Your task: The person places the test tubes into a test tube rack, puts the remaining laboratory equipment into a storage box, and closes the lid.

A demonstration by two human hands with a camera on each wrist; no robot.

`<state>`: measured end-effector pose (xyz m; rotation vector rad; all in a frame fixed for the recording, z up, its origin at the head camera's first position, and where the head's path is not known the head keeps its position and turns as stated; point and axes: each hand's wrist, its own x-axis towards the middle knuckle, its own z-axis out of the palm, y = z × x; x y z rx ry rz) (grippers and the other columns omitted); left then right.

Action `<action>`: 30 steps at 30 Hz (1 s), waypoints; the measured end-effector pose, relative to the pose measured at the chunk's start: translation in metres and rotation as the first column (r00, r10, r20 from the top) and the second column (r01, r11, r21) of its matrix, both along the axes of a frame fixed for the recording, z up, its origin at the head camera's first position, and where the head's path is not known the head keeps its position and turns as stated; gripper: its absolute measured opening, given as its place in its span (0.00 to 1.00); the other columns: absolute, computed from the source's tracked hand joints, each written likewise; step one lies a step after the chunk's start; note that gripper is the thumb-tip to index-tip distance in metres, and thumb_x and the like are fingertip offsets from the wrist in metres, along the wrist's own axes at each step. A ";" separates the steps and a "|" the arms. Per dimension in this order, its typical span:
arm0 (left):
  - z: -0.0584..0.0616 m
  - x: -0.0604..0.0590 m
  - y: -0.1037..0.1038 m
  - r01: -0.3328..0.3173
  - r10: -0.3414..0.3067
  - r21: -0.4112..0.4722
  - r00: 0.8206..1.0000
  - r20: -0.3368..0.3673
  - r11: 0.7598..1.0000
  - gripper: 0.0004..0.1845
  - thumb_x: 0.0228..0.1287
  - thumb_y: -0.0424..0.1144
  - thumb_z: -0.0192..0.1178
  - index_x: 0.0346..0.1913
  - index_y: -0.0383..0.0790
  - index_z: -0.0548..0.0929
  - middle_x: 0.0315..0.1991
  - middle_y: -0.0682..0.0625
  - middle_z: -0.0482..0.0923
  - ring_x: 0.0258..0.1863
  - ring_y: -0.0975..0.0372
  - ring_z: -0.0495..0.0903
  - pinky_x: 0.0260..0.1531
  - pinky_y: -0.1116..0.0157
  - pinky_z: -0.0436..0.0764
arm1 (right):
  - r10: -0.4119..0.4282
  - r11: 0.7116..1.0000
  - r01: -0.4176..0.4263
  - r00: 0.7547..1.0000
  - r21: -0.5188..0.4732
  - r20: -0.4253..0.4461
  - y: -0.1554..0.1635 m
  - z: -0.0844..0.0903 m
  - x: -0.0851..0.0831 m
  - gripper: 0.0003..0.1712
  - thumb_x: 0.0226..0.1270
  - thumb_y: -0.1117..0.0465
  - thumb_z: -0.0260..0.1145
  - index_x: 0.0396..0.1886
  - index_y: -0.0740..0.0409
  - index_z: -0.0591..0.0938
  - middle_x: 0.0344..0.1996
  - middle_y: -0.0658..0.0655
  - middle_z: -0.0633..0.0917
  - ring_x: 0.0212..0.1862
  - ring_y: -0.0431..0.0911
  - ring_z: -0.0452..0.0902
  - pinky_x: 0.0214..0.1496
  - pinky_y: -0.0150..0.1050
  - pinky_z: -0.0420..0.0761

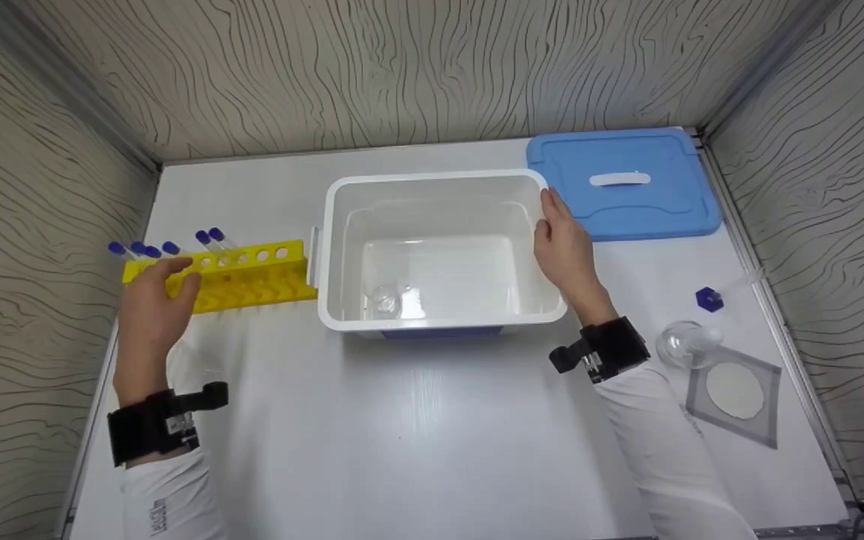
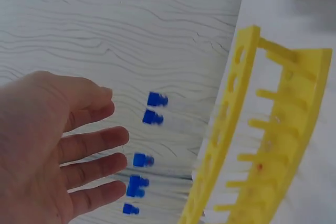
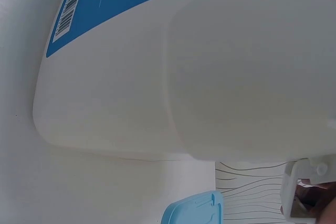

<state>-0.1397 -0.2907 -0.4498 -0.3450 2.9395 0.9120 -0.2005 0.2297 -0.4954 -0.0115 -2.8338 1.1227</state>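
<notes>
Left hand, fingers straight and spread, holds nothing; it hovers at the near left end of the yellow plastic tube rack, a long perforated bar with pegs. Five blue-capped tubes stand in the rack's left holes. Right hand lies flat with relaxed fingers against the right rim of the white plastic tub, a smooth rectangular bin at table centre containing a small clear glass vessel. Right of it: a round clear flask and a grey mesh square with white disc. Farthest, a blue lid lies flat.
</notes>
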 end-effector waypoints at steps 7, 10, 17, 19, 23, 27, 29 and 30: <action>-0.030 0.012 -0.035 0.037 -0.025 -0.049 0.976 0.217 0.998 0.34 0.77 0.54 0.43 0.71 0.29 0.65 0.70 0.25 0.62 0.67 0.32 0.62 0.63 0.34 0.65 | -0.006 1.000 0.006 1.000 0.002 -0.004 0.001 0.001 0.000 0.30 0.77 0.64 0.46 0.76 0.65 0.59 0.77 0.66 0.59 0.65 0.62 0.73 0.48 0.51 0.78; -0.045 0.019 -0.046 0.043 -0.023 -0.069 0.962 0.273 0.997 0.35 0.76 0.53 0.44 0.72 0.28 0.63 0.69 0.23 0.61 0.66 0.31 0.63 0.62 0.35 0.67 | -0.003 1.000 0.003 1.000 0.002 -0.004 0.001 0.001 -0.001 0.30 0.77 0.65 0.46 0.76 0.65 0.59 0.77 0.65 0.59 0.56 0.62 0.78 0.39 0.47 0.74; -0.075 0.035 -0.060 -0.007 0.035 -0.076 0.932 0.361 0.997 0.37 0.74 0.52 0.47 0.74 0.27 0.57 0.69 0.21 0.58 0.64 0.30 0.65 0.61 0.37 0.69 | -0.005 1.000 0.005 1.000 0.002 0.003 0.001 0.000 0.000 0.30 0.77 0.64 0.46 0.76 0.65 0.59 0.77 0.65 0.59 0.63 0.62 0.74 0.44 0.48 0.77; -0.080 0.038 -0.061 -0.005 0.034 -0.076 0.925 0.379 0.997 0.37 0.74 0.51 0.46 0.74 0.27 0.56 0.68 0.20 0.57 0.63 0.30 0.65 0.59 0.37 0.70 | -0.002 1.000 0.002 1.000 0.002 0.004 0.001 0.000 0.000 0.30 0.77 0.64 0.46 0.76 0.65 0.59 0.77 0.65 0.59 0.69 0.61 0.70 0.48 0.49 0.78; -0.089 0.041 -0.062 -0.006 0.037 -0.079 0.917 0.397 0.997 0.37 0.74 0.50 0.46 0.75 0.26 0.54 0.68 0.19 0.56 0.61 0.30 0.67 0.58 0.38 0.72 | -0.001 1.000 0.001 1.000 -0.004 0.007 0.001 0.000 0.000 0.30 0.77 0.63 0.45 0.76 0.65 0.59 0.77 0.65 0.58 0.71 0.61 0.67 0.51 0.51 0.78; -0.097 0.040 -0.063 -0.006 0.033 -0.064 0.905 0.425 0.998 0.37 0.74 0.49 0.46 0.75 0.26 0.53 0.69 0.20 0.55 0.64 0.30 0.65 0.61 0.38 0.70 | 0.001 1.000 -0.001 1.000 -0.008 0.003 0.001 0.000 0.000 0.30 0.77 0.64 0.46 0.76 0.65 0.59 0.77 0.66 0.59 0.72 0.62 0.65 0.56 0.55 0.78; -0.101 0.040 -0.063 -0.009 0.032 -0.054 0.897 0.440 0.998 0.37 0.75 0.49 0.45 0.75 0.26 0.52 0.70 0.21 0.55 0.65 0.31 0.64 0.63 0.38 0.69 | 0.003 1.000 -0.003 1.000 -0.008 -0.005 0.001 -0.001 -0.001 0.30 0.76 0.65 0.46 0.76 0.67 0.59 0.77 0.67 0.59 0.73 0.62 0.63 0.60 0.56 0.77; -0.102 0.040 -0.063 -0.014 0.035 -0.051 0.895 0.445 0.999 0.36 0.75 0.49 0.44 0.75 0.26 0.52 0.70 0.21 0.56 0.65 0.31 0.63 0.63 0.38 0.68 | 0.006 1.000 -0.006 1.000 -0.009 -0.007 0.001 -0.001 -0.001 0.30 0.76 0.65 0.46 0.75 0.67 0.59 0.77 0.67 0.59 0.73 0.62 0.63 0.61 0.56 0.77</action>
